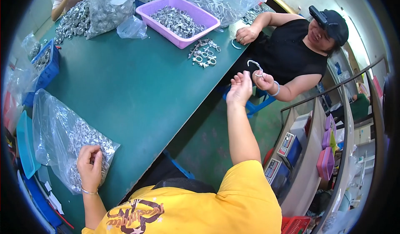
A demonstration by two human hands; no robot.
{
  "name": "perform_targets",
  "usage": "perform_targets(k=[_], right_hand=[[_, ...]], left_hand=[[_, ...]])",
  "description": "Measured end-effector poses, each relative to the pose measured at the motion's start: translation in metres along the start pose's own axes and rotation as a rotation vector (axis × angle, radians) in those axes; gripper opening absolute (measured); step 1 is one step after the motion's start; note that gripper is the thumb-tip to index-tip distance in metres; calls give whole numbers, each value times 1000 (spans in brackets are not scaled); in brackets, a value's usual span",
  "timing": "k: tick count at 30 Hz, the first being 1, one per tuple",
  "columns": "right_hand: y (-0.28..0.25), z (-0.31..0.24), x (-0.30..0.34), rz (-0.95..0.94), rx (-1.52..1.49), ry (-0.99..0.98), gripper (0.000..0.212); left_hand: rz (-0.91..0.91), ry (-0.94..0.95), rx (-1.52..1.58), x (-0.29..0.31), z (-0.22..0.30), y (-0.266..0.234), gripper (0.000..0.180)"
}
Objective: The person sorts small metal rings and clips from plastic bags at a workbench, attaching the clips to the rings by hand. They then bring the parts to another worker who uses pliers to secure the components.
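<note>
My right hand (240, 89) is stretched out past the table edge, palm turned up, fingers loosely bent and apart, with nothing visible in it. Just beyond it, a co-worker's hand (263, 80) holds a curved silvery metal piece (255, 63), close to my fingertips. My left hand (90, 166) lies on a clear plastic bag (58, 127) filled with small silvery metal parts (85, 136). Its fingers are curled in against the thumb; whatever may be between them is hidden. The co-worker's other hand (246, 35) rests at the table edge near another curved piece (236, 45).
The green table (125, 92) carries a purple basket (143, 15) of metal parts, loose rings (204, 57), a full bag (110, 9) and a heap of parts (75, 21). A blue bin (50, 69) stands left. Scales (287, 148) sit on shelves at right. A blue stool (260, 105) is beside the co-worker.
</note>
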State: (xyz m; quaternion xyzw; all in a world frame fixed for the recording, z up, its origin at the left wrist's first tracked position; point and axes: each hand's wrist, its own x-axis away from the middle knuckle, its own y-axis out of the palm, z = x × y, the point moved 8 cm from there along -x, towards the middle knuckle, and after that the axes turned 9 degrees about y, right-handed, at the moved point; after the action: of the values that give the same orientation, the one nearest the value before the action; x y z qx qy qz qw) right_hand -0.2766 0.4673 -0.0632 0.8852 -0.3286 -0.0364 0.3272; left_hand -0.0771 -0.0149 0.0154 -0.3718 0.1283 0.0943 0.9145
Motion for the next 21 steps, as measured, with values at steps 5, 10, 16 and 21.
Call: perform_targets(k=[5, 10, 16, 21], right_hand=[[-6, -18, 4, 18, -152, 170, 26], [-7, -19, 8, 11, -91, 159, 15], [8, -19, 31, -125, 129, 46, 16], [38, -17, 73, -334, 428, -114, 19]], left_hand=[[3, 32, -2, -5, 6, -2, 8], [6, 35, 2, -7, 7, 0, 8], [4, 30, 7, -5, 6, -1, 9], [13, 24, 9, -5, 5, -4, 10]])
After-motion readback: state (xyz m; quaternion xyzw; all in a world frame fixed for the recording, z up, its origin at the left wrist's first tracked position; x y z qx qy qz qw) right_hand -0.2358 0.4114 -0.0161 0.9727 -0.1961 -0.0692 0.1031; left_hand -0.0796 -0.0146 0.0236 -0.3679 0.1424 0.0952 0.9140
